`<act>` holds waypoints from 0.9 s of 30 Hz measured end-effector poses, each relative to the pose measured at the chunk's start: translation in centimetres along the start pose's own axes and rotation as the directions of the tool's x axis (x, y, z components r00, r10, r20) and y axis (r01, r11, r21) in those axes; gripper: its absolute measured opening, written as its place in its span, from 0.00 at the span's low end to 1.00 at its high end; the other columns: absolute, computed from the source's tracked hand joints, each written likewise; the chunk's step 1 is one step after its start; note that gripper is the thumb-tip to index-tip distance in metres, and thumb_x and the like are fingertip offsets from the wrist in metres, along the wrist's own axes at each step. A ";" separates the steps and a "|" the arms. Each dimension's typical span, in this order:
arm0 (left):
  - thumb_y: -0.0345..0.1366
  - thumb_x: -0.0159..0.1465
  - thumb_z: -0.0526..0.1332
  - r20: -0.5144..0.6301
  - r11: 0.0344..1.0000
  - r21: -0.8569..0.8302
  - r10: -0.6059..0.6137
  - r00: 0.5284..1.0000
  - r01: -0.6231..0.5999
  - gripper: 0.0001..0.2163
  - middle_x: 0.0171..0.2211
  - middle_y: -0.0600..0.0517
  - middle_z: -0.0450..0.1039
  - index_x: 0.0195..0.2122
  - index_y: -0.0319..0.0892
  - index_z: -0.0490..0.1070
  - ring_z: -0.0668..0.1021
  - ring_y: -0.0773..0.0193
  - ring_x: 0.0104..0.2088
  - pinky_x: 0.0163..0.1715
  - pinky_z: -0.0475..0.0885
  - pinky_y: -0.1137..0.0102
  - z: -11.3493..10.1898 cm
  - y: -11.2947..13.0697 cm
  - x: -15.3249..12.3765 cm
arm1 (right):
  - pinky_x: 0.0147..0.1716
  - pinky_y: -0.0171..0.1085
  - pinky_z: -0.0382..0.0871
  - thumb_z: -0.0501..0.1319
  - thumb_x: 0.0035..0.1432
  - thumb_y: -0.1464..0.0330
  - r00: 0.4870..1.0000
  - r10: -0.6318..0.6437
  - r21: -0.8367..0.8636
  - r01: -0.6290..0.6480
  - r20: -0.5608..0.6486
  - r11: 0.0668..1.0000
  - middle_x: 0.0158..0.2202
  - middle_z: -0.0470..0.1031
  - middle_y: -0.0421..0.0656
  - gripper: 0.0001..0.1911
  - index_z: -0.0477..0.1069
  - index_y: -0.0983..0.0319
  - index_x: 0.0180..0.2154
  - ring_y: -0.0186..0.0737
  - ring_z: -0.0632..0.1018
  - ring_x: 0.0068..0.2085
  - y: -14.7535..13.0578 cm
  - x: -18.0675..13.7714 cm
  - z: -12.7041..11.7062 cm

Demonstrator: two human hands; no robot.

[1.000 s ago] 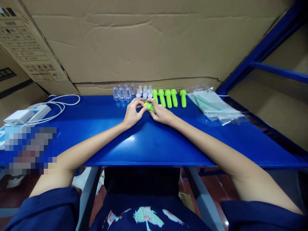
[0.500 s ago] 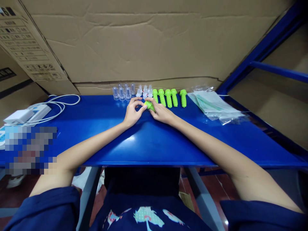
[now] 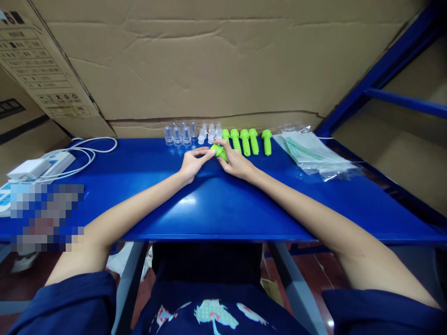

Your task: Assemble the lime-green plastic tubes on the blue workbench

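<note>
Over the blue table, both my hands are closed on one bright green ribbed plastic tube with a wider flanged head [image 3: 219, 151]. My left hand [image 3: 193, 164] pinches its head end between thumb and fingertips. Wrapped round the body from the other side is my right hand [image 3: 235, 160]; its fingers hide part of the piece. Just behind my hands stand several small white, clear-tipped nozzle-like parts [image 3: 211, 133], partly covered by my right fingers. To their right lies a row of green tubes of the same kind [image 3: 245, 142], with another one [image 3: 267, 142] a little apart.
Several clear plastic caps [image 3: 177, 136] stand at the back left of the blue table [image 3: 223, 209]. Flat clear plastic bags [image 3: 307, 151] lie at the right. A white cable and power strip [image 3: 57, 163] sit at the left. A cardboard wall [image 3: 223, 65] rises behind.
My left fingers have shifted slightly right and straightened on the tube's head. My right fingers have changed their grip a little, and the green tube has moved slightly right.
</note>
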State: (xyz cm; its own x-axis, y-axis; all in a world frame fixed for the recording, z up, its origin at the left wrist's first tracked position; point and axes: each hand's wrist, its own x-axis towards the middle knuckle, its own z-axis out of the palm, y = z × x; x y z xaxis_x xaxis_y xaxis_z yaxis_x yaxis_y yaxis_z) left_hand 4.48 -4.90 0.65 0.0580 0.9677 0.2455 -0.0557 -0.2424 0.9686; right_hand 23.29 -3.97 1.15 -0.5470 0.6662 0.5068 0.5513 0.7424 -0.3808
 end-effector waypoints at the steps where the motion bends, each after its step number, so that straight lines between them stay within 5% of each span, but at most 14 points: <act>1: 0.47 0.49 0.77 0.010 0.999 -0.046 -0.015 1.000 0.015 0.16 0.45 0.45 0.81 0.32 0.40 0.83 0.79 0.53 0.53 0.61 0.67 0.59 0.0 0.1 0.0 | 0.43 0.49 0.76 0.52 0.64 0.70 1.000 0.001 0.011 -0.001 -0.006 1.000 0.55 0.74 0.54 0.30 0.51 0.60 0.67 0.48 0.80 0.37 -0.1 -0.1 0.0; 10: 0.53 0.39 0.79 -0.010 0.992 -0.127 0.011 1.000 -0.012 0.24 0.39 0.48 0.83 0.31 0.41 0.81 0.82 0.57 0.45 0.58 0.72 0.58 0.0 -0.1 0.3 | 0.42 0.46 0.76 0.52 0.64 0.69 0.999 0.013 0.026 -0.012 -0.051 1.000 0.57 0.72 0.55 0.29 0.52 0.60 0.66 0.44 0.79 0.35 -0.9 -0.3 -0.3; 17: 0.55 0.46 0.76 0.020 0.997 -0.054 0.058 0.998 -0.057 0.24 0.38 0.47 0.83 0.32 0.40 0.79 0.83 0.58 0.43 0.52 0.76 0.59 -0.7 -0.8 0.7 | 0.38 0.43 0.75 0.51 0.65 0.70 0.999 0.023 0.021 -0.022 -0.026 1.000 0.50 0.76 0.51 0.29 0.51 0.60 0.67 0.42 0.76 0.30 -1.3 -0.4 -0.6; 27: 0.53 0.54 0.72 0.098 0.929 0.207 0.291 0.952 -0.306 0.19 0.45 0.45 0.79 0.31 0.40 0.77 0.79 0.58 0.47 0.36 0.71 0.70 -1.2 0.6 0.9 | 0.38 0.43 0.76 0.52 0.64 0.71 1.000 0.023 -0.011 -0.023 -0.020 1.000 0.52 0.76 0.53 0.31 0.51 0.61 0.67 0.43 0.78 0.31 -1.0 -0.4 -0.4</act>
State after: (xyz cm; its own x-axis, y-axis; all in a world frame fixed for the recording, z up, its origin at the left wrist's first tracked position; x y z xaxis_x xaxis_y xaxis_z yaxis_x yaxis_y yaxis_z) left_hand 3.30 -4.12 1.39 0.1371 0.8433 0.5196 0.1374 -0.5357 0.8331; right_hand 23.25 -5.03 1.65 -0.5214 0.6815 0.5135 0.5706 0.7259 -0.3840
